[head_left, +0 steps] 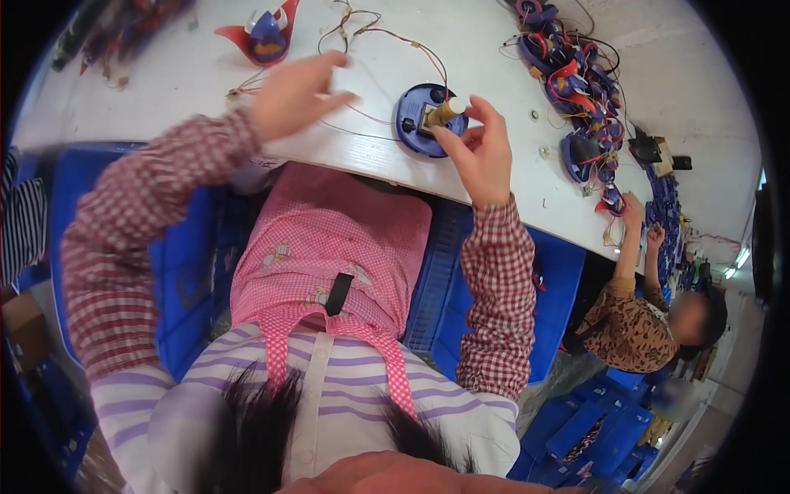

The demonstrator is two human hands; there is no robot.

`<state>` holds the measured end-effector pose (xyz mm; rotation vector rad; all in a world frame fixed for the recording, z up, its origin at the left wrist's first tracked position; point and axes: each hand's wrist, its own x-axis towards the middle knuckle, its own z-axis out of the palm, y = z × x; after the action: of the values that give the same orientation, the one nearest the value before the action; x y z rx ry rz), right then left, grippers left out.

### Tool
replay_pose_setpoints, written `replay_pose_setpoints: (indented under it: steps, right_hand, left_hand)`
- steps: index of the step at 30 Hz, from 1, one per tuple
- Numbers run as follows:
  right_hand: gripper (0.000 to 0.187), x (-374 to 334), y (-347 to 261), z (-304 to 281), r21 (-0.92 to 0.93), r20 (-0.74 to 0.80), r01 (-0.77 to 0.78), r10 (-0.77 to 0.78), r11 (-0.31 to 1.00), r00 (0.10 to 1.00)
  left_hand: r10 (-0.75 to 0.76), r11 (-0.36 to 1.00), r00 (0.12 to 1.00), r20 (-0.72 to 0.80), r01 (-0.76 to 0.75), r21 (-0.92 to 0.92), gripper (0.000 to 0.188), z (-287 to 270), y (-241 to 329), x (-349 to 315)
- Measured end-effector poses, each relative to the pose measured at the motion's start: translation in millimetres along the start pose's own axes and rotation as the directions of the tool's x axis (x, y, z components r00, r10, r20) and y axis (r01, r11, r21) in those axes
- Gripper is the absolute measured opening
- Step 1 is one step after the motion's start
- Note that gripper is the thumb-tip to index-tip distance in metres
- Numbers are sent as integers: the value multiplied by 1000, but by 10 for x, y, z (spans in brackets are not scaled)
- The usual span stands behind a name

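Note:
A round purple base (409,105) with black parts lies near the table's front edge, with thin red and black wires running off it. A tan cylinder with a white end (445,112) stands tilted on the base. My right hand (484,155) is closed about the cylinder, thumb at its lower side and index finger by the white end; the exact contact is hard to make out. To the left, my left hand (298,95), slightly blurred, hovers over the table with fingers apart and nothing visible in it. Beyond it sits a red and purple toy-like piece (267,39).
A long heap of wired purple and red assemblies (568,78) runs along the table's right side. Blue crates (185,272) stand below the table edge on both sides of my pink apron. A co-worker (642,329) works at the right. Loose wires (350,29) lie at the back.

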<state>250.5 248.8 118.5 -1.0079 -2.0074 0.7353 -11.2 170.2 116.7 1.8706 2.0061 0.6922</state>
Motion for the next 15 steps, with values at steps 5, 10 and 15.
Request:
replay_pose_setpoints:
  steps: [5,10,15]
  right_hand:
    - [33,299,354,157,24,159,166,-167,986,973]
    - [15,204,256,141,-208,155,112,-80,972,985]
    - [9,127,295,154,-208,19,464,-470,861,882]
  left_hand:
    - [382,923,902,-201,-384,29,97,901,598,407]
    - [215,976,971,-105,-211,47,103,1091,631,481]
    - [199,980,975,-101,-199,10,105,1055,648,503]
